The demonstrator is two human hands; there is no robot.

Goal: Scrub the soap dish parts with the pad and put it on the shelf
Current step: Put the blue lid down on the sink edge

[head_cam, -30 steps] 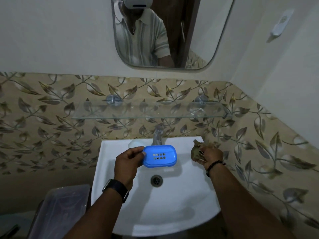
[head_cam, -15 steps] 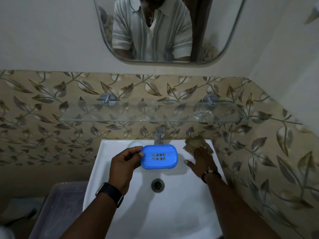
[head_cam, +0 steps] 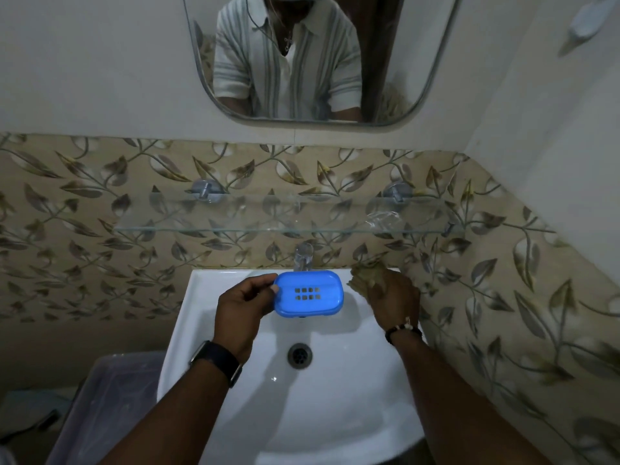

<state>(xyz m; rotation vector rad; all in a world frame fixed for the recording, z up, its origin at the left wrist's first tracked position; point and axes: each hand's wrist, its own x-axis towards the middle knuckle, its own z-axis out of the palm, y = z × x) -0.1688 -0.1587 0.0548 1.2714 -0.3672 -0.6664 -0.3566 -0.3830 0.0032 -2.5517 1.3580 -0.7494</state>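
Observation:
A blue soap dish (head_cam: 308, 293) with a block of small drain holes hangs level over the back of the white sink (head_cam: 335, 414), just in front of the tap (head_cam: 303, 258). My left hand (head_cam: 241, 307) pinches its left end. A brownish-green scrub pad (head_cam: 364, 275) lies on the sink's back right corner, with the fingers of my right hand (head_cam: 396, 300) curled on it. A glass shelf (head_cam: 268, 219) runs along the leaf-patterned wall above the tap.
The drain (head_cam: 299, 355) sits in the middle of the basin. A clear plastic bin (head_cam: 110, 404) stands left of the sink. A mirror (head_cam: 318, 62) hangs above the shelf, and the side wall is close on the right.
My right hand carried the pad to the sink's back right corner, spread its fingers on it, and now curls over it. The soap dish stays in my left hand.

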